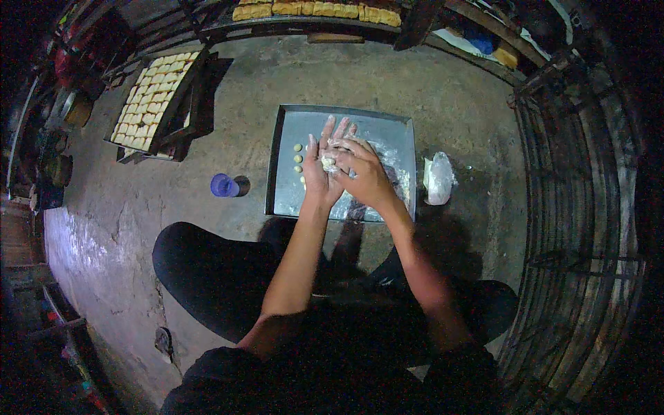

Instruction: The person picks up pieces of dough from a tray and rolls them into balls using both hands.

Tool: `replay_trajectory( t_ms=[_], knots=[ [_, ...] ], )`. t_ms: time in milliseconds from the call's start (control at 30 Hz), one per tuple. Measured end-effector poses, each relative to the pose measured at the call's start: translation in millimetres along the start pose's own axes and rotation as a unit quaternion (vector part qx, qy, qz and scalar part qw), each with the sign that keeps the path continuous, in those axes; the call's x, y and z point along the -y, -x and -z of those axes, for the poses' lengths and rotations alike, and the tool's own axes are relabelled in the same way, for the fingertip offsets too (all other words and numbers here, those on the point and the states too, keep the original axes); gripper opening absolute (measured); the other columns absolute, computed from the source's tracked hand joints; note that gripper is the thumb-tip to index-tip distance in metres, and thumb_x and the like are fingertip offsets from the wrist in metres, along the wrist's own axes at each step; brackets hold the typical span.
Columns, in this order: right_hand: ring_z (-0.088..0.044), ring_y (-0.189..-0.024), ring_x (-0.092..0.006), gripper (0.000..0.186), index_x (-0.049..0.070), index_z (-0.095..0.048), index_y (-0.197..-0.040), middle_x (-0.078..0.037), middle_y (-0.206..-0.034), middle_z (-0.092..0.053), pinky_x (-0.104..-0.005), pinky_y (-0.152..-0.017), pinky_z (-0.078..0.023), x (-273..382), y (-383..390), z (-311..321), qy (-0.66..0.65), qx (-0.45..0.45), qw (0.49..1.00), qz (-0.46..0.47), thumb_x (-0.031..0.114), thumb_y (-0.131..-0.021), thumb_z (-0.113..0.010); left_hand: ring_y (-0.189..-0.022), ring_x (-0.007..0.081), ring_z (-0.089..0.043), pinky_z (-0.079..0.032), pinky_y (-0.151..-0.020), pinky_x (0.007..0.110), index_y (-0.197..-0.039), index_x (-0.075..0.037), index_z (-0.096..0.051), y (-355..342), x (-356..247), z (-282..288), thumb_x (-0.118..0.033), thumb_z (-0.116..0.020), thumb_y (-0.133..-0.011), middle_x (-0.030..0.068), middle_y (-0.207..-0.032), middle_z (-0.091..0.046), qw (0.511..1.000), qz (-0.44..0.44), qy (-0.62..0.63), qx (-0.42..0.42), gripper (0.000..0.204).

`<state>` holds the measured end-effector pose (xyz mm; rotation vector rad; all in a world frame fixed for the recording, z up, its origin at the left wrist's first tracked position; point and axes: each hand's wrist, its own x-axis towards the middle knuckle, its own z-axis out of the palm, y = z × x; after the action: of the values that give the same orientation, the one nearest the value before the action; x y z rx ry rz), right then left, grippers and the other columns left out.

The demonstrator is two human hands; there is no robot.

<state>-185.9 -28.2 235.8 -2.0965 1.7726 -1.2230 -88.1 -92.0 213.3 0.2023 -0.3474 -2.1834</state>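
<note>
My left hand (320,166) is palm up over the metal tray (285,197), fingers stretched out and dusted with white flour. A small pale piece of dough (329,163) rests on that palm. From the right, my right hand (363,169) reaches across, its bent fingers on the dough, partly covering it. Several small round dough balls (298,159) form a column on the tray beside my left thumb. White flour (391,162) is smeared over the tray's right side, and some of it is hidden beneath my hands.
A blue plastic cup (221,185) stands left of the tray, and a clear bag of white powder (439,178) sits to the right. Rows of pale pastries fill a raised tray (153,100) at the far left. Golden baked pieces (315,10) line the back. Dark slatted racks (574,228) stand at right.
</note>
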Motion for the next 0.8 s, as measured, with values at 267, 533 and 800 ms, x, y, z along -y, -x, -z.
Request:
replay_trajectory(
  t_ms=[267, 533, 800],
  knots=[
    [-0.052, -0.124, -0.0314, 0.041, 0.012, -0.070, -0.118, -0.011, -0.131, -0.061, -0.0470, -0.107, -0.037, 8.2, -5.9, 10.7, -0.018, -0.011, 0.999, -0.040, 0.016, -0.078, -0.074, -0.142, 0.0340, -0.035, -0.029, -0.119, 0.046, -0.154, -0.004, -0.024, 0.4, -5.6, -12.5, -0.052, -0.025, -0.106, 0.0208, -0.155, -0.034, 1.000, 0.010, 0.006, 0.011, 0.068],
    [-0.051, -0.127, -0.0303, 0.042, 0.014, -0.071, -0.118, -0.009, -0.133, -0.060, -0.0430, -0.109, -0.036, 7.8, -4.9, 8.3, 0.034, 0.001, 0.999, -0.008, 0.014, -0.076, -0.076, -0.139, 0.0326, -0.040, -0.033, -0.117, 0.045, -0.152, -0.004, -0.029, 2.0, -7.3, -15.6, -0.049, -0.027, -0.106, 0.0204, -0.152, -0.039, 0.999, 0.039, 0.035, 0.004, 0.064],
    [-0.054, -0.125, -0.0329, 0.049, 0.009, -0.065, -0.122, -0.013, -0.134, -0.059, -0.0413, -0.108, -0.040, 11.2, -15.9, 29.7, -0.131, -0.021, 0.990, -0.055, 0.016, -0.076, -0.079, -0.141, 0.0288, -0.039, -0.037, -0.116, 0.040, -0.151, -0.004, -0.029, -4.5, -8.6, -4.7, -0.029, -0.038, -0.108, 0.0176, -0.151, -0.040, 0.999, 0.001, 0.000, -0.042, 0.050]
  ],
)
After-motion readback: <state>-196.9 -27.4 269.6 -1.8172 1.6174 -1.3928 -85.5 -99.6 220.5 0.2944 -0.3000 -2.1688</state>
